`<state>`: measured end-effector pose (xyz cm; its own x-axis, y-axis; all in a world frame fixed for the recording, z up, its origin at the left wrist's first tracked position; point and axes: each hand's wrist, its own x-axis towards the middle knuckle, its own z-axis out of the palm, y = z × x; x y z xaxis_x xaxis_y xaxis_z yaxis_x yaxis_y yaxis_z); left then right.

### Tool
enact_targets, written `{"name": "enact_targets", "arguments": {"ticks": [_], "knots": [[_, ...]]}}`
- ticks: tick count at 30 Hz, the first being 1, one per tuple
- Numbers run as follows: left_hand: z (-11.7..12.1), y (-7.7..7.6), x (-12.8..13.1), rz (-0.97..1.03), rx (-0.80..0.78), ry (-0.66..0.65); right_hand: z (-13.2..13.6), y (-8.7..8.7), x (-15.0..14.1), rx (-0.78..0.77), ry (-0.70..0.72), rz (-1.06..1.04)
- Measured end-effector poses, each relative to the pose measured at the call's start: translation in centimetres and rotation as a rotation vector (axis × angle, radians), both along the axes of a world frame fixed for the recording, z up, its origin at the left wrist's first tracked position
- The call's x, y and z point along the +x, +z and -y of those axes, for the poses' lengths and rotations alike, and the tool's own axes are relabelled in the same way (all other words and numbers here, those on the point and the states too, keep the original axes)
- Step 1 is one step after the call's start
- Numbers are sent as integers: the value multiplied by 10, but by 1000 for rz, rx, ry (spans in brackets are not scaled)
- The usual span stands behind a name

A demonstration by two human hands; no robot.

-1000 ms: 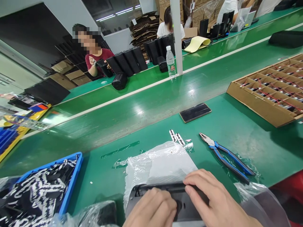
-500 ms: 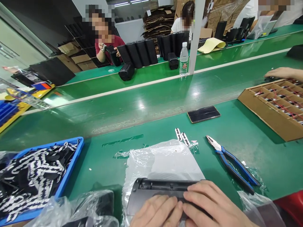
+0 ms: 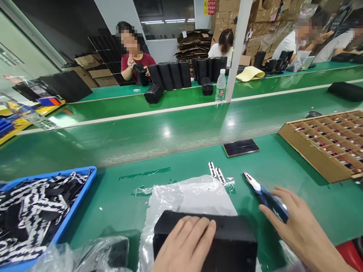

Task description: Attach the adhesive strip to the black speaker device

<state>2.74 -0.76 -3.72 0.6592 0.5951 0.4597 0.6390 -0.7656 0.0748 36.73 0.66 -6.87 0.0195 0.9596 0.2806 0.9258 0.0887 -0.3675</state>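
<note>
A black plastic casing (image 3: 227,249) rests on a white plastic-wrapped sheet (image 3: 207,196) right in front of me, a flat face towards me. My left hand (image 3: 188,241) lies over its upper edge, the fingers together and bent around that edge; my thumb is hidden. Off to the right, my right hand (image 3: 292,215) is over the blue-and-black handles of a pair of pliers (image 3: 259,190). Its thumb is on the left side of the handles and its fingers on the right, spread apart. The pliers lie flat on the green table, jaws pointing away.
At left is a blue tray (image 3: 76,211) of black-and-white strips, with clear plastic bags (image 3: 93,253) nearby. A phone (image 3: 241,147), two small patterned strips (image 3: 219,175) and a partitioned cardboard box (image 3: 314,158) lie beyond. Across the bench, people sit behind black casings (image 3: 170,75).
The black casing has been turned, so its slotted side no longer shows. My right hand has left it and moved right to the pliers. A hand near the cardboard box is gone from view.
</note>
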Motion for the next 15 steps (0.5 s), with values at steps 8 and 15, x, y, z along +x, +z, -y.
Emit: {"name": "enact_targets", "arguments": {"ticks": [8,15], "knots": [[-14,-8,9,104,-516,239,8,-34,16,-160,-19,99],[-21,-9,11,44,-691,279,25,28,15,-693,-268,-771]]}}
